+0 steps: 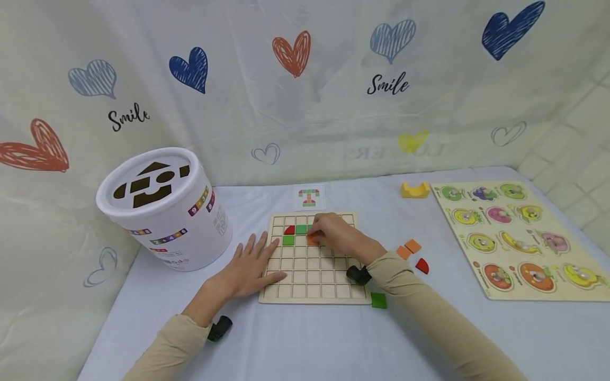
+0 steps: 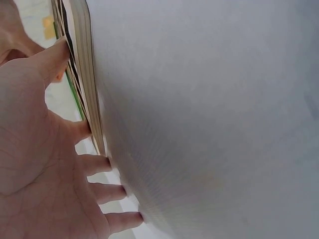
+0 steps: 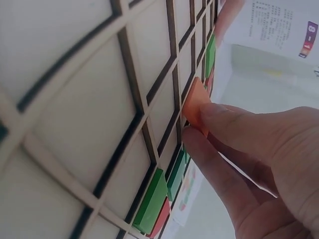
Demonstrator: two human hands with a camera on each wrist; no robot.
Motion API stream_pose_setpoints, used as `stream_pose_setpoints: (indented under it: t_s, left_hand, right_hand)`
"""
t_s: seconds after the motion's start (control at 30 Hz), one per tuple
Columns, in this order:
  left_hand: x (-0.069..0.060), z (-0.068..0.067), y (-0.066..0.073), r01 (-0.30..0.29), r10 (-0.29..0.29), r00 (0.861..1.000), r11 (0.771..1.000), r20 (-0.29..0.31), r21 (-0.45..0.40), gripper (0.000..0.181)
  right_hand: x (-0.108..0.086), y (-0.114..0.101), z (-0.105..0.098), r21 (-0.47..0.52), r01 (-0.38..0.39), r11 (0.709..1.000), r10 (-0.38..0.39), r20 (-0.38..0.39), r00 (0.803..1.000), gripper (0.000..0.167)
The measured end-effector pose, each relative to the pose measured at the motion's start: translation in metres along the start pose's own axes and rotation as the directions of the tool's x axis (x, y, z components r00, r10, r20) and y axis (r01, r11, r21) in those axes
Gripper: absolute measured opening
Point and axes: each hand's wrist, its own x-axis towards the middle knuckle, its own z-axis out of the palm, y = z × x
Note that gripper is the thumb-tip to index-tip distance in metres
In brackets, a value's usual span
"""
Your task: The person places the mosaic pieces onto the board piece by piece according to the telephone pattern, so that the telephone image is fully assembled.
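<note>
Between thumb and fingertip, my right hand (image 1: 339,234) pinches an orange square tile (image 3: 196,102) at a cell of the wooden grid board (image 1: 306,263). It is tilted in the right wrist view, partly over the grid bars. My left hand (image 1: 245,269) lies with spread, straight fingers on the board's left edge; in the left wrist view the thumb and fingers touch that edge. A red quarter-round tile (image 1: 289,230), a green tile (image 1: 301,229) and another green tile (image 1: 288,240) sit in the upper cells. My right hand partly covers the tiles near it.
A pattern card (image 1: 308,197) lies behind the board. To the right are loose orange tiles (image 1: 412,245), a red quarter-round (image 1: 422,266), a green tile (image 1: 378,300), a yellow block (image 1: 414,190) and a fruit puzzle board (image 1: 517,241). A white bucket (image 1: 190,233) stands left.
</note>
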Motion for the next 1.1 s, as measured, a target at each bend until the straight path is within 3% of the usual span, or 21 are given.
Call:
stream_pose_setpoints:
  t_s: [0.43, 0.63, 0.9, 1.1]
  left_hand:
    - [0.0, 0.0, 0.001, 0.005, -0.005, 1.0, 1.0, -0.001, 0.001, 0.09]
    - [-0.001, -0.001, 0.002, 0.002, -0.002, 1.0, 1.0, 0.005, 0.006, 0.09]
    - [-0.001, -0.001, 0.002, -0.008, 0.008, 1.0, 1.0, -0.01, -0.001, 0.089]
    - [-0.001, -0.001, 0.002, -0.002, 0.002, 1.0, 1.0, -0.007, -0.003, 0.089]
  right_hand:
    - [-0.006, -0.004, 0.002, -0.026, 0.025, 0.999, -0.024, 0.009, 1.0, 0.013]
    - [-0.024, -0.001, -0.013, 0.017, 0.041, 0.999, -0.042, 0.078, 0.996, 0.016]
    - [-0.067, 0.017, -0.051, 0.081, -0.058, 0.995, 0.044, 0.164, 0.985, 0.015]
    - [-0.099, 0.036, -0.07, 0.047, -0.195, 0.98, 0.179, 0.226, 0.958, 0.024]
